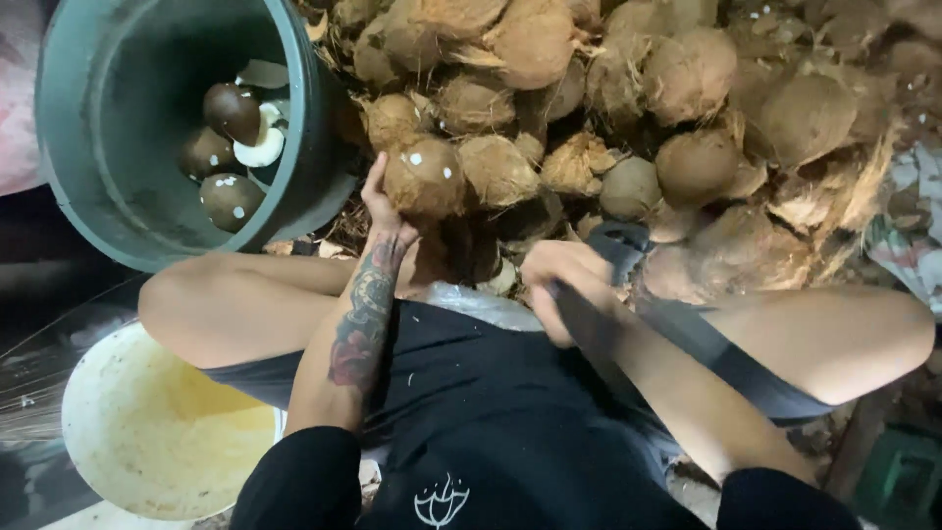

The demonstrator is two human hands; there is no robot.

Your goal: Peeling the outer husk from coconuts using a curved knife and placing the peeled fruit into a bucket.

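A brown, husked coconut (424,177) flecked with white bits sits at the near edge of the pile, just in front of the person's knees. The left hand (385,208) is on its left side, fingers curled up against the shell and holding it. The right hand (561,285) is closed around a dark handle of a tool (628,294) (its working end is hidden, so what kind it is cannot be told), low between the knees and a little to the right of the coconut. Beyond and to the right, a heap of coconuts (628,88) with loose fibre fills the ground, crowding right up to the held one. To the left stands a grey-green bucket (69,128) holding dark peeled coconuts (232,110) and white pieces. Nearer, by the left thigh, is a cream-coloured bowl (147,432). A green object (898,476) shows at the lower right corner.
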